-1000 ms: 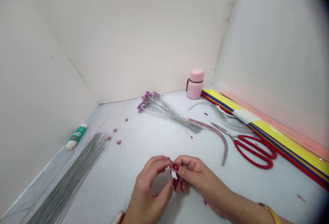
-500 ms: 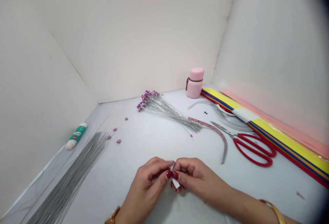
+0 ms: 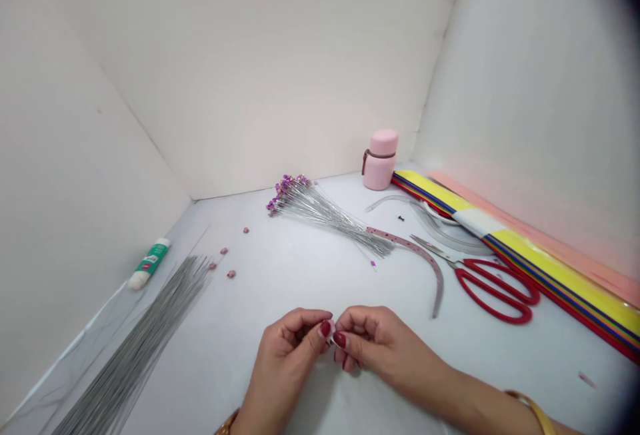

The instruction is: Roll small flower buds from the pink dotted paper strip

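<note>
Near the front of the table, my left hand (image 3: 295, 348) and my right hand (image 3: 373, 342) meet, fingers curled and thumbs pressed inward. Between the fingertips they pinch a small pale pinkish-white paper strip (image 3: 331, 331), mostly hidden by the thumbs and fingers. Small pink folded pieces (image 3: 231, 274) lie scattered ahead of my left hand. Farther back rests a bundle of silver wires tipped with purple and pink pieces (image 3: 325, 212). Ahead of my right hand curves a pink dotted paper strip (image 3: 430, 255), with red-handled scissors (image 3: 495, 288) beside it, blades slightly apart.
Bare grey wires (image 3: 145, 348) lie at the left, near a green-and-white glue stick (image 3: 150, 263). A pink bottle (image 3: 380, 162) stands by the back wall. Along the right wall are coloured sheets (image 3: 550, 275) and a curled clear strip (image 3: 440, 232). White walls (image 3: 280, 75) enclose the table.
The white end of the paper strip that stuck out below my thumbs no longer shows there; a small pale bit now sits between the thumbs. My left hand has shifted slightly.
</note>
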The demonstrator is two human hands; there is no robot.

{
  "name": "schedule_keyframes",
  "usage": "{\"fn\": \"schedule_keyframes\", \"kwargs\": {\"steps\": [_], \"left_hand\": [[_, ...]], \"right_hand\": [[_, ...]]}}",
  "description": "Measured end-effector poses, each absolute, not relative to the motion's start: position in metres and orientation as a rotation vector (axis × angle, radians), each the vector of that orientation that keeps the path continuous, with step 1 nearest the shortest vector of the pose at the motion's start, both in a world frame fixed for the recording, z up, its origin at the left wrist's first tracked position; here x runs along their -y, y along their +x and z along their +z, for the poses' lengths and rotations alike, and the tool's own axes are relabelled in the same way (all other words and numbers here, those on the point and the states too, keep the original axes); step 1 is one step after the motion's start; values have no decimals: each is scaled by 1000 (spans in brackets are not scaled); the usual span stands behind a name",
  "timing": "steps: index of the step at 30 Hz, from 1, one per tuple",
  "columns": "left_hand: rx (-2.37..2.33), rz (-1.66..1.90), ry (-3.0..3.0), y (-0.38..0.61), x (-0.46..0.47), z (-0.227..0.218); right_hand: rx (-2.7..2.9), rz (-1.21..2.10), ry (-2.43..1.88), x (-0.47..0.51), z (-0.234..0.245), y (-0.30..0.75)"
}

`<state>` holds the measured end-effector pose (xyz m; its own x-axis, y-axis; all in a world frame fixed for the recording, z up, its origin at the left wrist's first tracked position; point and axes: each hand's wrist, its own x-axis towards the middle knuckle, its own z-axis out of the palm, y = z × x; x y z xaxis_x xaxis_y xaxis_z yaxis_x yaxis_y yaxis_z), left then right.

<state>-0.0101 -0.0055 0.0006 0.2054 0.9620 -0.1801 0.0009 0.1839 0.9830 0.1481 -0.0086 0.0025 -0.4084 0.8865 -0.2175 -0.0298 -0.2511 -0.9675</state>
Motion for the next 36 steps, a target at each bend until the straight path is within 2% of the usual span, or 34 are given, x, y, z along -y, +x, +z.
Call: {"fn": "schedule_keyframes", "kwargs": {"steps": [14, 21, 36], "left_hand": [[-1205, 974, 1130, -10, 9, -9], [-1107, 945, 1065, -7, 9, -3], [-1041, 960, 1089, -8, 10, -2]], "right_hand": [[1218, 1860, -1061, 10, 2, 145], [1250, 1735, -1118, 10, 0, 145], [1245, 1750, -1060, 10, -3, 145]]}}
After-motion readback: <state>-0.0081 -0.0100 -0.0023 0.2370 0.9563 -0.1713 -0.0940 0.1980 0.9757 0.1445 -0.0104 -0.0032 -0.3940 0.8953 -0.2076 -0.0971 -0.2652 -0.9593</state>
